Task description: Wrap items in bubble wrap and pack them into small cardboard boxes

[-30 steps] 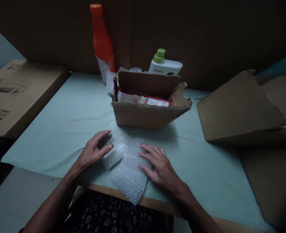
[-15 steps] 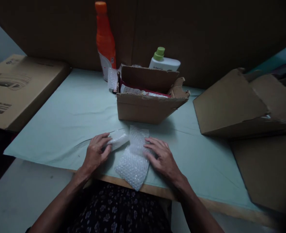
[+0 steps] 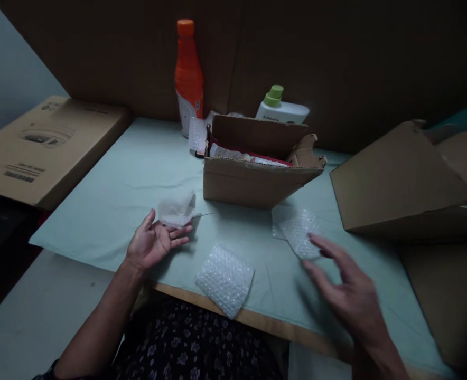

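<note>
My left hand point(image 3: 154, 245) lies palm up with its fingers spread. A crumpled, cloudy plastic wrap point(image 3: 176, 210) is just beyond its fingers, partly overlapping them; whether it rests on them I cannot tell. Over the right part of the table, my right hand point(image 3: 346, 287) is slightly blurred, its thumb and fingers apart. Its fingertips are at the edge of a piece of bubble wrap point(image 3: 300, 231), which overlaps another clear sheet point(image 3: 279, 219). Between my hands, near the front edge, lies a squarish bubble wrap pouch point(image 3: 226, 278).
An open cardboard box point(image 3: 249, 182) holding packets stands behind my hands. Behind it are an orange bottle point(image 3: 188, 74) and a white bottle with a green cap point(image 3: 283, 112). A flat carton point(image 3: 59, 142) lies left; larger cardboard boxes point(image 3: 395, 179) stand right. Pale green cloth point(image 3: 138, 163) covers the table.
My right hand and a piece of bubble wrap have moved right, away from the squarish pouch. My left hand has turned palm up and its fingers have spread beside the cloudy wrap.
</note>
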Demonstrator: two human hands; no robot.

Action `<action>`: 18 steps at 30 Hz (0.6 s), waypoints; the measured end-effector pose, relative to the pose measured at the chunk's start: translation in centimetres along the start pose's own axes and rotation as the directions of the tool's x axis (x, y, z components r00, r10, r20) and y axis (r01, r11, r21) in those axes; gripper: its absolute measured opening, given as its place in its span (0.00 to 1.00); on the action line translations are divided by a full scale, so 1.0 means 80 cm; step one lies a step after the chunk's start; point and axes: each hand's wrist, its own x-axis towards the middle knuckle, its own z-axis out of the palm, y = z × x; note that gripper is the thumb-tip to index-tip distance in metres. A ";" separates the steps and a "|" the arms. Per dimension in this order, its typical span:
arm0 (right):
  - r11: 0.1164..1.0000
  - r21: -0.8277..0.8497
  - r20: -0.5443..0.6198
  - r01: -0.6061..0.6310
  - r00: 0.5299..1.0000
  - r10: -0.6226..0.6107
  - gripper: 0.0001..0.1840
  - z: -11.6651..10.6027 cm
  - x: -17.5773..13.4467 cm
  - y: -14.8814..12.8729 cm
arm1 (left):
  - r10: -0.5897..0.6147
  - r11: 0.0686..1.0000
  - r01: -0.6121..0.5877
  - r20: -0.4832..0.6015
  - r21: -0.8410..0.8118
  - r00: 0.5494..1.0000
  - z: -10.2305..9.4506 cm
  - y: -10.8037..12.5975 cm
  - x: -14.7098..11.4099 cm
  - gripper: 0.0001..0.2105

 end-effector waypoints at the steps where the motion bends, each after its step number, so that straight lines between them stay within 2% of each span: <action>1: 0.992 -0.002 0.146 0.129 0.981 -0.127 0.28 0.006 -0.007 -0.007 | -0.005 1.000 0.005 -0.005 0.003 1.000 -0.002 0.000 -0.002 0.27; 2: 0.972 0.009 0.265 0.235 0.937 -0.229 0.30 0.015 -0.014 -0.015 | 0.004 1.000 -0.004 -0.007 0.008 1.000 -0.004 0.000 -0.005 0.25; 4: 0.930 0.044 0.391 0.365 0.851 -0.352 0.35 0.037 -0.025 -0.033 | 0.046 0.999 -0.046 -0.012 0.028 0.999 -0.009 -0.002 -0.012 0.19; 6: 0.902 0.099 0.408 0.421 0.809 -0.423 0.35 0.060 -0.030 -0.053 | 0.082 0.994 -0.080 -0.028 0.073 0.996 -0.012 -0.005 -0.017 0.12; 8: 0.888 0.199 0.357 0.415 0.813 -0.460 0.30 0.078 -0.026 -0.070 | 0.117 0.981 -0.107 -0.050 0.164 0.992 -0.014 -0.012 -0.019 0.09; 9: 0.894 0.265 0.319 0.362 0.842 -0.436 0.27 0.082 -0.021 -0.075 | 0.150 0.966 -0.133 -0.062 0.221 0.987 -0.014 -0.015 -0.019 0.11; 10: 0.907 0.331 0.287 0.261 0.888 -0.360 0.23 0.084 -0.014 -0.078 | 0.199 0.943 -0.170 -0.074 0.285 0.977 -0.014 -0.018 -0.018 0.16; 11: 0.913 0.392 0.275 0.116 0.932 -0.237 0.19 0.083 -0.007 -0.077 | 0.255 0.909 -0.210 -0.082 0.359 0.964 -0.015 -0.020 -0.016 0.20; 12: 0.897 0.438 0.294 -0.054 0.952 -0.086 0.14 0.080 0.001 -0.074 | 0.309 0.863 -0.242 -0.086 0.444 0.947 -0.016 -0.021 -0.014 0.24; 13: 0.858 0.463 0.336 -0.222 0.940 0.063 0.10 0.076 0.008 -0.068 | 0.359 0.802 -0.258 -0.088 0.539 0.929 -0.018 -0.021 -0.012 0.28; 14: 0.807 0.465 0.394 -0.365 0.901 0.180 0.09 0.070 0.015 -0.060 | 0.409 0.720 -0.258 -0.092 0.644 0.908 -0.021 -0.019 -0.010 0.30; 15: 0.760 0.450 0.452 -0.469 0.854 0.258 0.13 0.065 0.020 -0.051 | 0.464 0.611 -0.244 -0.091 0.753 0.881 -0.025 -0.015 -0.008 0.32; 18: 0.697 0.370 0.575 -0.614 0.741 0.348 0.27 0.050 0.024 -0.029 | 0.660 0.179 -0.158 0.000 0.971 0.751 -0.037 0.003 0.001 0.33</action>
